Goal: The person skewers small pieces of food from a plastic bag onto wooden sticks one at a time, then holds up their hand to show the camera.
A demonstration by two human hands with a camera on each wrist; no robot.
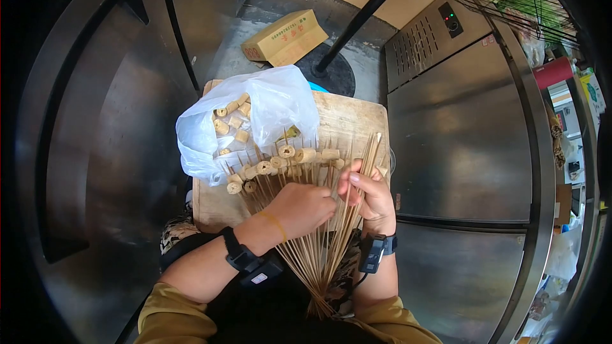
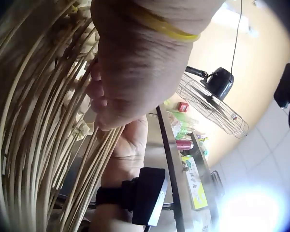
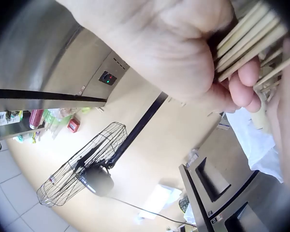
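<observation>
A fan of thin wooden sticks (image 1: 305, 251) spreads up from the lap, several tipped with round beige pieces (image 1: 264, 167). The left hand (image 1: 299, 207) lies over the middle of the fan, its fingers curled round sticks. The right hand (image 1: 370, 194) grips a bundle of bare sticks (image 1: 371, 153) at the fan's right side. In the left wrist view the left hand (image 2: 135, 72) is beside the sticks (image 2: 34, 125), its fingertips partly hidden. In the right wrist view the right hand (image 3: 174, 53) curls round several sticks (image 3: 251, 43).
A white plastic bag (image 1: 287, 99) holding more beige pieces lies on a wooden board (image 1: 357, 121). Behind it are a cardboard box (image 1: 287, 38) and a black pole on a round base (image 1: 335, 76). Steel cabinets (image 1: 459, 127) stand at both sides. A wire fan cage (image 3: 82, 164) is farther off.
</observation>
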